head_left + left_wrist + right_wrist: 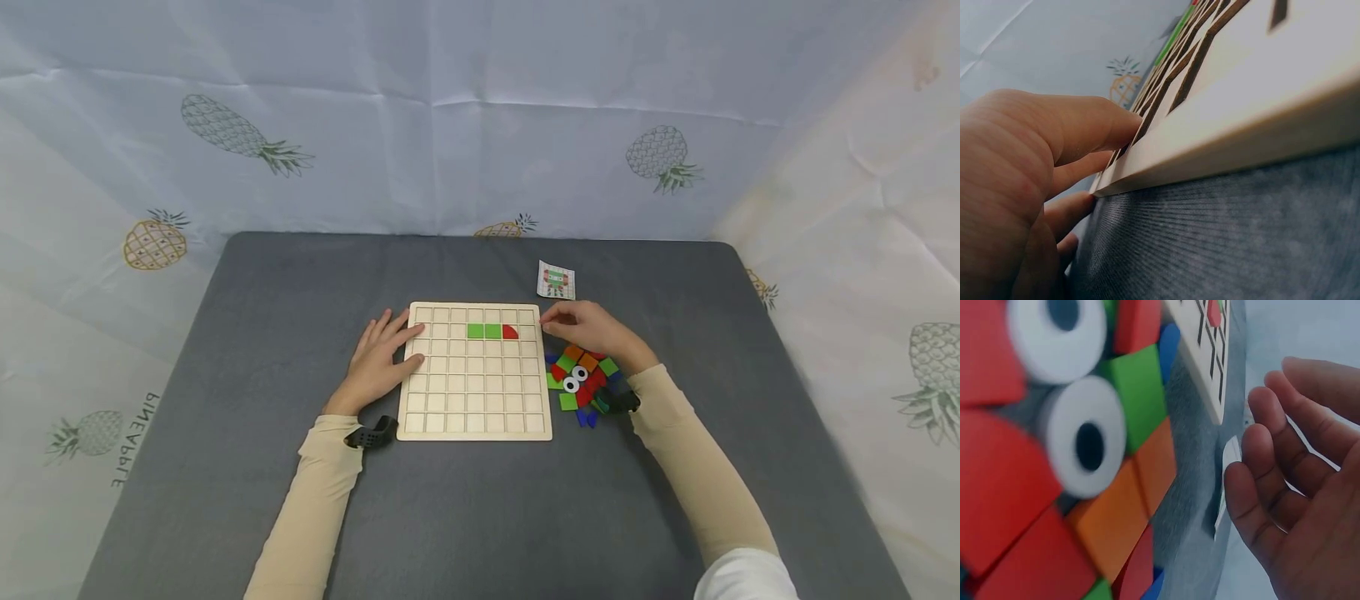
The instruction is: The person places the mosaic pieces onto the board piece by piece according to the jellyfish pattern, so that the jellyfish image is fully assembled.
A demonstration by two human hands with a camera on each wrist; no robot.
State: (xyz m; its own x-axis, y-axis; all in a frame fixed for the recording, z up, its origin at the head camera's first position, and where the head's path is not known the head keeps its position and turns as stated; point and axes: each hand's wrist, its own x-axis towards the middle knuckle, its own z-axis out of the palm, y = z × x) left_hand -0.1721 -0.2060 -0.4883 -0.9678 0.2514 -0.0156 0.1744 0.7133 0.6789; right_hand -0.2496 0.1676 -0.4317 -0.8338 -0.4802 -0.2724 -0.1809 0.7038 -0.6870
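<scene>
A pale wooden grid board point(474, 417) lies on the grey table. Two green squares point(483, 331) and a red quarter-round piece point(510, 332) sit in its second row. My left hand point(382, 354) rests flat at the board's left edge point(1210, 150), fingers point(1085, 131) straight and touching it. My right hand point(581, 327) hovers by the board's upper right corner, fingers loosely curved and holding nothing point(1291, 487). Below it lies a pile of coloured pieces point(581, 379), among them two white rings point(1082, 440), orange blocks point(1129, 506) and a green block point(1138, 394).
A small pattern card point(556, 280) lies beyond the board's top right corner. The grey table point(285, 283) is backed by a pale cloth printed with pineapples point(240, 137). Black wrist camera mounts point(371, 435) sit on both wrists.
</scene>
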